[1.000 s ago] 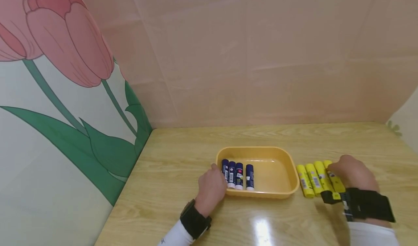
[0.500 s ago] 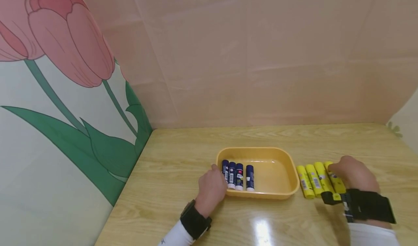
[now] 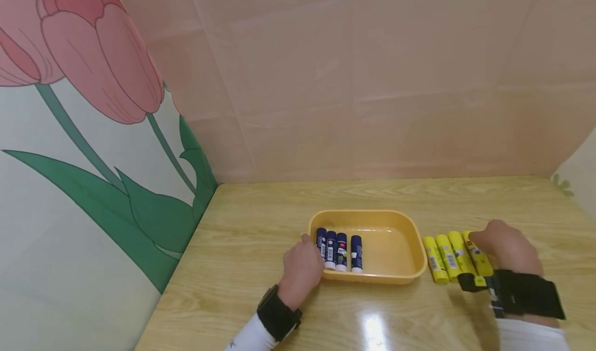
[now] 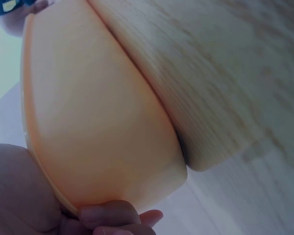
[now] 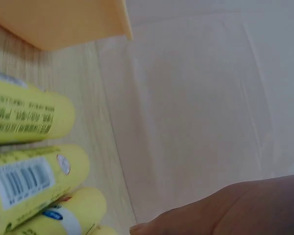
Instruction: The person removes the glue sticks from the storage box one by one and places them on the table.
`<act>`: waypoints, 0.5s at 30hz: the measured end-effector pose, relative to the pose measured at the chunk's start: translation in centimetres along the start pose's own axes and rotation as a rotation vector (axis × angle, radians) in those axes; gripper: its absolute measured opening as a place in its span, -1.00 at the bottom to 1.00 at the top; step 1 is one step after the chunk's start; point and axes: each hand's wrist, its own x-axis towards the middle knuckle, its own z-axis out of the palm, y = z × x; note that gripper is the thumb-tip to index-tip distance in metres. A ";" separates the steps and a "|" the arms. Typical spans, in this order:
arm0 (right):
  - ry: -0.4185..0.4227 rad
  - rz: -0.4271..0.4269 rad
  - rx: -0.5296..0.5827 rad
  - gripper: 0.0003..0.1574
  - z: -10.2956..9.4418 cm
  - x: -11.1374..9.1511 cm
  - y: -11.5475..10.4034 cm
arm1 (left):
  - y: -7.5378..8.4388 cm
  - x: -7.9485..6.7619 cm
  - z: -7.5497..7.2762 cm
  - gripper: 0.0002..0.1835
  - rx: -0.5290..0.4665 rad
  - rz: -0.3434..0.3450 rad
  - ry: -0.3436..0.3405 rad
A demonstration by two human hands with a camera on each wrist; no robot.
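A shallow yellow-orange plastic tray (image 3: 386,277) sits on the table, and my left hand (image 3: 301,268) grips its near left corner. In the left wrist view, fingers (image 4: 110,214) curl at the rim under the tray's wall. Several dark blue glue sticks with white ends lie inside at the left, one (image 3: 356,252) slightly apart. Right of the tray, several yellow glue sticks (image 3: 448,257) lie side by side in a row. My right hand (image 3: 509,250) holds the rightmost yellow glue stick (image 3: 478,255) near its far end; most of its fingers are hidden in the head view.
The wooden table (image 3: 261,211) ends at a pink-covered wall (image 3: 298,82) behind and a tulip-printed panel (image 3: 102,133) on the left. Black bands (image 3: 528,291) with a small camera circle the wrists. The tray's right end stands close beside the leftmost yellow stick.
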 end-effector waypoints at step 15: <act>0.077 -0.267 -0.073 -0.24 0.6 -0.9 -5.2 | 0.1 -0.1 -0.1 -0.57 -0.015 0.003 0.013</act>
